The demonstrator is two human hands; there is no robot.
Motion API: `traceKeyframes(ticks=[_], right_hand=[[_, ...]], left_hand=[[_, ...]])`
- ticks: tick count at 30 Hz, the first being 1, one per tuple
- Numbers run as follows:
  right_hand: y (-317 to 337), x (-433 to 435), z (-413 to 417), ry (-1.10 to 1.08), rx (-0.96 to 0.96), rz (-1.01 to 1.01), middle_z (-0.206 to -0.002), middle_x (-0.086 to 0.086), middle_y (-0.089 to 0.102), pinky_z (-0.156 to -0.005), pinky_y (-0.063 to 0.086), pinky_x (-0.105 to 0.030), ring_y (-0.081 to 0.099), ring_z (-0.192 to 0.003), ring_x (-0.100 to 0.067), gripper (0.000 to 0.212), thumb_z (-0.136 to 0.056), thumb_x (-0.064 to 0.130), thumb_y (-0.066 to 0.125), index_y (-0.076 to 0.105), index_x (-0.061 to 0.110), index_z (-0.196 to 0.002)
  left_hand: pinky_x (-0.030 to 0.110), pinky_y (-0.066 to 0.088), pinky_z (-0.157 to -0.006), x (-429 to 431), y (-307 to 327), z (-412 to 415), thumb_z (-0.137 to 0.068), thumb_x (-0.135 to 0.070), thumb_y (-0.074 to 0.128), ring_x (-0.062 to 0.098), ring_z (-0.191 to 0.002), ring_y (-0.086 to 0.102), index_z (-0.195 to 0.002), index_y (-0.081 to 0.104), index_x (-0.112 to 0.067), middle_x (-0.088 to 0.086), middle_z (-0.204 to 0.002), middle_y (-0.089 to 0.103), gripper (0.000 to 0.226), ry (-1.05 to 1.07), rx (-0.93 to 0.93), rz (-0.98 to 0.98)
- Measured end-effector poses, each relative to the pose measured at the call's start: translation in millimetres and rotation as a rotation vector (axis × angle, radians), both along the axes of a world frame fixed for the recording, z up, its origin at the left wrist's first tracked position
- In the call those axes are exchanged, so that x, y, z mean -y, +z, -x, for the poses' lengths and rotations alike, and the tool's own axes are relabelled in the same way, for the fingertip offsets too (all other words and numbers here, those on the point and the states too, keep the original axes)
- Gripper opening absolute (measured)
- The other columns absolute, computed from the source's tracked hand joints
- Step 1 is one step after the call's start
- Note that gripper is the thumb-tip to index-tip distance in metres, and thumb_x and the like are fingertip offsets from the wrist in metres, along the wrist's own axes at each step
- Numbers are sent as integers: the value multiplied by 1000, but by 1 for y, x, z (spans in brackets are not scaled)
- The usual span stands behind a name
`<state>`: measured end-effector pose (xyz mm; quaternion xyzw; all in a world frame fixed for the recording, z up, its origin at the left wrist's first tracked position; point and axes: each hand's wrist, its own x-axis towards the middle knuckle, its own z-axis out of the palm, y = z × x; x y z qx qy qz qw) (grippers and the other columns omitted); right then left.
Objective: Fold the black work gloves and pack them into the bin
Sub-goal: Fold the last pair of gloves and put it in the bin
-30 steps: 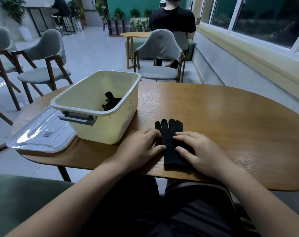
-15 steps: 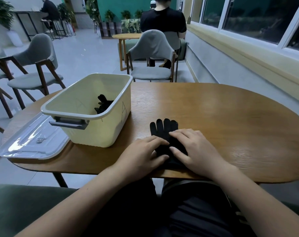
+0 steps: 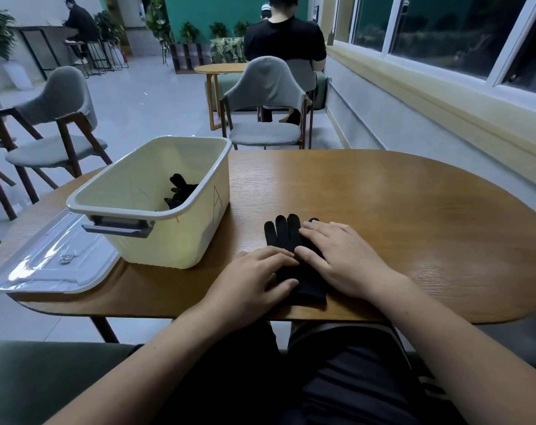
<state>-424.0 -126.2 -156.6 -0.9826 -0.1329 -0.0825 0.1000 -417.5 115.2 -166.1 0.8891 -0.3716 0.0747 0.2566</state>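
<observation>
A black work glove [image 3: 283, 237] lies flat on the wooden table [image 3: 398, 210] near its front edge, fingers pointing away from me. My left hand [image 3: 254, 286] rests on its cuff end from the left, fingers slightly bent. My right hand [image 3: 343, 256] lies flat over the glove's right side, fingers straight. To the left stands a cream plastic bin [image 3: 199, 240] with a grey handle; more black gloves [image 3: 180, 191] lie inside it, partly hidden by the near wall.
A clear plastic lid [image 3: 52, 265] lies on the table left of the bin. Grey chairs [image 3: 266, 96] stand beyond the table and to the left. A person sits with their back to me at a far table. A wall with windows runs along the right.
My right hand has slid up along the glove toward its fingers. My left hand has stayed on the cuff end. The camera shifted slightly.
</observation>
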Motion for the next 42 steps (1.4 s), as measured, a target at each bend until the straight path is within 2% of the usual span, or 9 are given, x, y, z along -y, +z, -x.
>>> traceKeyframes(ticks=[3,7,11,15,20,29,33,38,42], right_hand=[[1,2,2,-9,62,-140,-168,8,38,-129,20,-36,28,-157,-6,70,-104,65,26,45,27,-160],[9,3,19,11,246,-328,-142,8,65,-113,42,-42,56,-135,-11,41,-104,45,49,69,22,-133],[4,-6,51,240,327,-333,-118,9,71,-96,49,-39,65,-110,-15,20,-98,28,70,74,18,-115],[-4,-8,66,335,313,-280,-109,6,70,-87,51,-38,66,-98,-18,20,-97,34,75,75,17,-108],[-9,-10,64,375,304,-251,-110,9,72,-85,54,-36,66,-99,-16,15,-100,31,72,77,18,-105],[-10,-9,60,360,240,-289,-110,11,70,-87,54,-34,64,-101,-13,19,-97,35,75,77,19,-108],[-8,-10,58,348,212,-325,-109,11,69,-86,54,-34,64,-101,-13,22,-93,35,78,77,18,-106],[-3,-8,50,320,112,-432,-105,13,68,-86,53,-38,65,-101,-13,20,-89,29,78,75,22,-108],[-4,-10,46,222,95,-522,-98,13,73,-82,55,-39,69,-93,-11,19,-94,24,74,72,32,-111]], left_hand=[[36,47,-108,-1,-1,0,-99,-59,56,-2,-130,57,-131,69,-36,-23,-142,61,41,-1,14,-4],[34,46,-112,-1,0,0,-100,-58,55,-4,-137,54,-135,68,-36,-22,-147,61,44,0,10,2],[33,41,-117,0,-2,1,-100,-56,50,-7,-145,44,-142,62,-37,-21,-149,60,48,3,43,-29],[35,40,-117,0,-2,2,-101,-55,51,-5,-147,43,-142,61,-37,-20,-148,61,46,-5,71,-30],[39,55,-91,-5,1,7,-99,-29,70,13,-114,68,-121,76,-26,-12,-124,72,23,-78,170,107],[33,56,-80,-17,2,16,-96,-30,78,15,-95,69,-116,78,-20,-8,-105,76,22,-198,289,78],[36,55,-64,-14,5,18,-97,-23,74,19,-79,67,-113,75,-18,-5,-91,73,17,-209,399,24],[35,53,-63,-9,14,16,-88,-24,73,10,-73,62,-108,72,-26,-12,-90,71,20,-105,184,86],[21,47,-66,-3,16,12,-87,-19,73,4,-74,59,-112,62,-30,-13,-91,67,29,-36,-36,158]])
